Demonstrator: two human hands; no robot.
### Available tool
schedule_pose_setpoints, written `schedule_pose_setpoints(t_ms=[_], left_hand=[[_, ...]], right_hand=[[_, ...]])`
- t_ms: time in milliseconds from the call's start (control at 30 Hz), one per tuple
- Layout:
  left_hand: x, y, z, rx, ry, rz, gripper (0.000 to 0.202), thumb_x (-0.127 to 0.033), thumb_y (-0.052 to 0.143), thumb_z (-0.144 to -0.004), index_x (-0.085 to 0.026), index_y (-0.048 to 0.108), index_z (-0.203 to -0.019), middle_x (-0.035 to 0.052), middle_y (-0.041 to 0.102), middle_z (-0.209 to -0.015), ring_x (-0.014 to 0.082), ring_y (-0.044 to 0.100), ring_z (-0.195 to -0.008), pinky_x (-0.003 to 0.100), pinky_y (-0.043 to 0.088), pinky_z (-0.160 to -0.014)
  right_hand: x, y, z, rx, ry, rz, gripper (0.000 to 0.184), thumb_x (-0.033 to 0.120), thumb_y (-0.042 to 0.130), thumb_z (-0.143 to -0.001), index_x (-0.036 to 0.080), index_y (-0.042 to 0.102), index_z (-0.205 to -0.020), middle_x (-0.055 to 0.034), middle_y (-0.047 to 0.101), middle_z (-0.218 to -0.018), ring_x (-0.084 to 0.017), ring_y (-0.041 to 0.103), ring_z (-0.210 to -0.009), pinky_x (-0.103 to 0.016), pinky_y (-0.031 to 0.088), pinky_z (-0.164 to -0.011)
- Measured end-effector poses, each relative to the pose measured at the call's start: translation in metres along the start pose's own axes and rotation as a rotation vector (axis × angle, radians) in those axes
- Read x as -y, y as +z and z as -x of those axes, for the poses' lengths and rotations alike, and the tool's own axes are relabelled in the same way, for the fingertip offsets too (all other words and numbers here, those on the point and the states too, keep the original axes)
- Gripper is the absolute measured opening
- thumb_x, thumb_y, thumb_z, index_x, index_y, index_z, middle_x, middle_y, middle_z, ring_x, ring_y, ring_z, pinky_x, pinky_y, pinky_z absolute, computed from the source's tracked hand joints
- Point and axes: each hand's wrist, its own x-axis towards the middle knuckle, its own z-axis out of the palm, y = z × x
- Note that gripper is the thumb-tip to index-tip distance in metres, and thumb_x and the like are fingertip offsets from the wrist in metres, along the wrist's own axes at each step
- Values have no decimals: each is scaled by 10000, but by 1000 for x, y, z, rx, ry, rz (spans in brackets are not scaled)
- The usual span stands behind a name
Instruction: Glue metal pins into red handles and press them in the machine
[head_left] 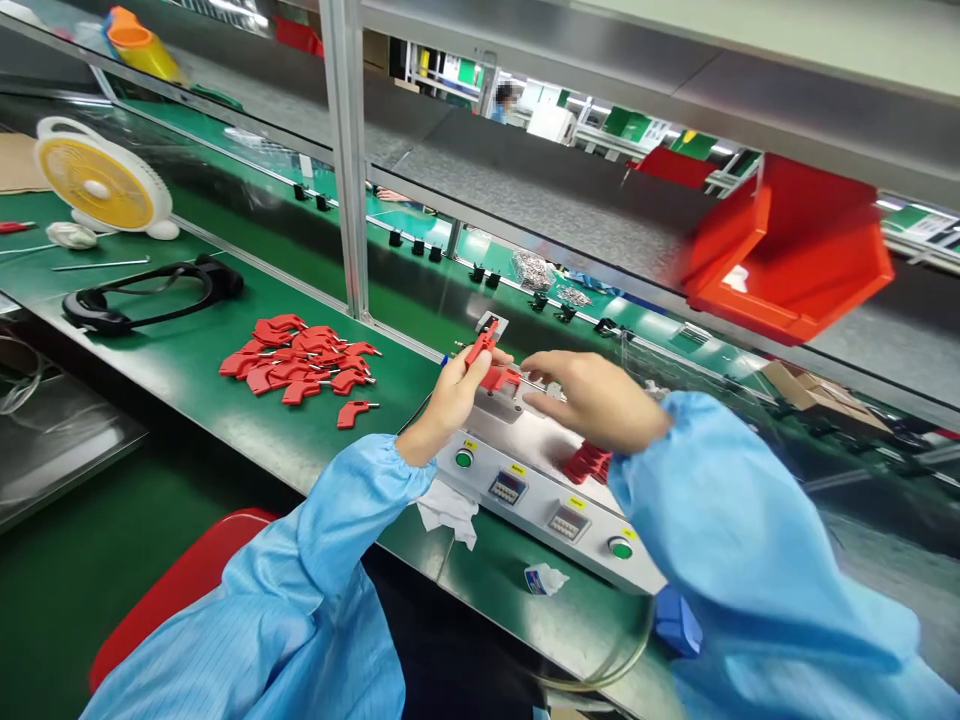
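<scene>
My left hand (450, 395) is closed around a red plastic piece (484, 340), held tilted upward over the back of a machine with a white control panel (536, 495). My right hand (589, 395) hovers to the right of it, fingers apart and slightly curled, with nothing visible in them. Between the hands, a red part (501, 380) sits at the machine's metal fixture (499, 408). Beside my right wrist lie more red pieces (586, 463) on the machine top. Left of the machine is a pile of red angled pieces (289, 360) with thin metal pins.
On the left of the green bench are a black headset-like strap (154, 295) and a yellow-white fan (101, 185). A white cloth (448, 512), a small bottle (545, 579) and a blue object (677, 622) lie near the front edge. A red bin (795, 260) is on the shelf above; a metal post (347, 160) rises behind.
</scene>
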Motion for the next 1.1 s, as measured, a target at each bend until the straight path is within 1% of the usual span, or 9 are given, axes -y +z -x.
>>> schedule_pose_setpoints(t_ms=[100, 200, 333, 433, 533, 667, 800, 967, 1100], left_hand=[[-4, 17, 27, 6, -35, 54, 517, -638, 572, -951, -159, 674, -1116, 120, 720, -1142, 274, 653, -1186, 381, 527, -1023], [4, 33, 61, -6, -131, 89, 586, -684, 597, -929, -160, 678, -1176, 128, 710, -1204, 297, 612, -1276, 396, 516, -1074], [23, 39, 96, 29, -233, 88, 632, -702, 596, -930, -158, 676, -1242, 139, 697, -1262, 302, 574, -1344, 421, 455, -1171], [29, 31, 101, 169, -198, -10, 611, -660, 582, -965, -159, 651, -1307, 140, 680, -1301, 288, 579, -1334, 409, 459, -1164], [23, 21, 90, 335, -124, -126, 517, -603, 564, -997, -163, 669, -1245, 122, 700, -1231, 255, 651, -1157, 371, 516, -1043], [9, 16, 65, 379, -101, -170, 408, -553, 647, -953, -161, 683, -1057, 83, 719, -1014, 206, 663, -925, 303, 536, -852], [2, 17, 46, 326, -145, -91, 377, -519, 691, -900, -156, 627, -982, 66, 695, -914, 174, 652, -822, 263, 516, -735], [0, 8, 24, 223, -149, -82, 359, -433, 774, -804, -150, 637, -978, 56, 689, -909, 157, 644, -812, 240, 512, -711], [-3, -5, 3, 49, -250, 14, 436, -381, 750, -789, -156, 623, -1140, 41, 674, -883, 119, 588, -629, 228, 471, -551]], right_hand=[[21, 35, 32, -240, -52, -63, 483, 311, 594, -970, 192, 555, -1437, -127, 667, -1363, -294, 667, -1208, -432, 596, -916], [37, 76, 55, -415, -11, -77, 448, 259, 550, -974, 149, 514, -1407, -167, 668, -1324, -301, 673, -1189, -430, 621, -858], [43, 115, 75, -527, 15, -104, 390, 240, 489, -1009, 132, 482, -1384, -173, 691, -1225, -287, 703, -1107, -408, 626, -835], [37, 126, 88, -570, 13, -160, 304, 256, 494, -1024, 165, 525, -1312, -127, 708, -1133, -251, 720, -997, -368, 614, -787], [27, 125, 96, -606, 54, -144, 216, 280, 534, -1015, 180, 579, -1201, -89, 707, -1019, -225, 712, -888, -333, 572, -697], [17, 113, 95, -623, 68, -59, 194, 353, 579, -1022, 180, 620, -1100, -73, 713, -963, -204, 694, -841, -313, 506, -654], [12, 98, 87, -683, 5, -2, 213, 370, 559, -1050, 178, 648, -1076, -63, 714, -934, -173, 663, -822, -300, 472, -667], [-1, 73, 80, -827, -78, 55, 152, 218, 525, -1046, 174, 669, -1030, -71, 703, -965, -174, 617, -885, -290, 488, -763], [-5, 39, 51, -561, 10, 151, 162, 206, 548, -1016, 178, 706, -1001, -91, 701, -1006, -207, 605, -945, -303, 454, -691]])
